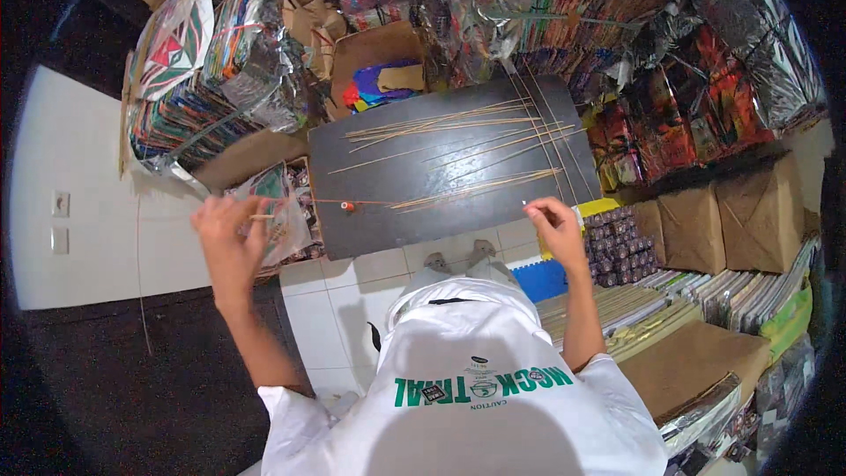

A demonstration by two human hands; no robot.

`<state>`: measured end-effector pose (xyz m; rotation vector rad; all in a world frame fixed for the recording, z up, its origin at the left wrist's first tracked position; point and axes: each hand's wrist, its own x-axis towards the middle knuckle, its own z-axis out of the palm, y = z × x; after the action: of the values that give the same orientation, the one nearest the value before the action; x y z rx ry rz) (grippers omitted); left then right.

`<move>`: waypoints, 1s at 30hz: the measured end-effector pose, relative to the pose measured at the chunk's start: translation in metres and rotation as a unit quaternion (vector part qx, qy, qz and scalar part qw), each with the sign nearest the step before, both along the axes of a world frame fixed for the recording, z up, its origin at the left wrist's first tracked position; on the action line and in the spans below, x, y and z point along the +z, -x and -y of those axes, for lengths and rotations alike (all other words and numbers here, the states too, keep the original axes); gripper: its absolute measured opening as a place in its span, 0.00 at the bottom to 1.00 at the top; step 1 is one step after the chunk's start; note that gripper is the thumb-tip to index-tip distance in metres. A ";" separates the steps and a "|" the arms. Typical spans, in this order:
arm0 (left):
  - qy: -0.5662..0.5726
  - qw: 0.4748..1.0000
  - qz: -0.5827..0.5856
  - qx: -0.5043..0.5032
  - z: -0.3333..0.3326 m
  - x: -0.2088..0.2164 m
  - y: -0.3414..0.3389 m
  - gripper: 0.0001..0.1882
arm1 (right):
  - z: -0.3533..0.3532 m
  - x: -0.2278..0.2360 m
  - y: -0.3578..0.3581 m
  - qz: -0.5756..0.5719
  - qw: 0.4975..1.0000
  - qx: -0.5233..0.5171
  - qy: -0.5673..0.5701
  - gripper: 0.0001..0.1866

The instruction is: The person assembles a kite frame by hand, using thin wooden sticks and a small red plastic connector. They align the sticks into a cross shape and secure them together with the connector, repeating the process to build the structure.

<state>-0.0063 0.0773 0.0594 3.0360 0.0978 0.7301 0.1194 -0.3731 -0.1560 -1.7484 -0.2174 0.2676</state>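
My left hand is raised beyond the table's left end, its fingers closed on a small tan stick-like piece. Most of that piece is hidden by the fingers. Above the table's near right corner, my right hand pinches its thumb and fingertips together; a tiny white bit shows at the tips, too small to name. Between the hands, a small orange thread spool sits on the dark table. A thin reddish thread runs from near my left hand past the spool. Several thin bamboo sticks lie across the tabletop.
Bundled stacks of colourful sheets stand at the back left and along the back. A cardboard box touches the far edge. At the right are brown paper packages and stacked small dark rolls. A plastic-lined box stands left.
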 end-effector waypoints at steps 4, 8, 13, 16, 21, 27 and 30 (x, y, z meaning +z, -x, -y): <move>-0.038 0.998 0.007 0.058 -0.030 -0.006 0.021 0.07 | 0.032 -0.008 -0.005 0.061 0.994 -0.069 0.054 0.05; -0.013 0.993 -0.025 0.114 -0.040 -0.008 0.036 0.07 | 0.066 -0.025 -0.012 0.051 0.990 -0.099 0.090 0.05; 0.004 0.987 -0.053 0.149 -0.044 -0.016 0.050 0.08 | 0.081 -0.023 -0.023 0.081 0.975 -0.147 0.144 0.06; 0.009 0.984 -0.065 0.165 -0.047 -0.023 0.059 0.08 | 0.088 -0.022 -0.030 0.095 0.965 -0.183 0.160 0.07; 0.019 0.978 -0.096 0.182 -0.042 -0.035 0.071 0.08 | 0.093 -0.019 -0.042 0.109 0.945 -0.253 0.177 0.08; 0.061 0.978 -0.110 0.165 -0.028 -0.062 0.082 0.06 | 0.077 0.002 -0.060 -0.101 0.842 -0.283 -0.448 0.09; 0.105 0.974 -0.113 0.164 -0.025 -0.081 0.085 0.07 | 0.110 -0.012 -0.074 -0.220 0.669 -0.178 -0.687 0.08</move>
<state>-0.0915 0.1025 -0.0220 2.9133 0.6492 0.3487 0.1937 -0.4836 -0.1683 -0.1392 0.2618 0.1392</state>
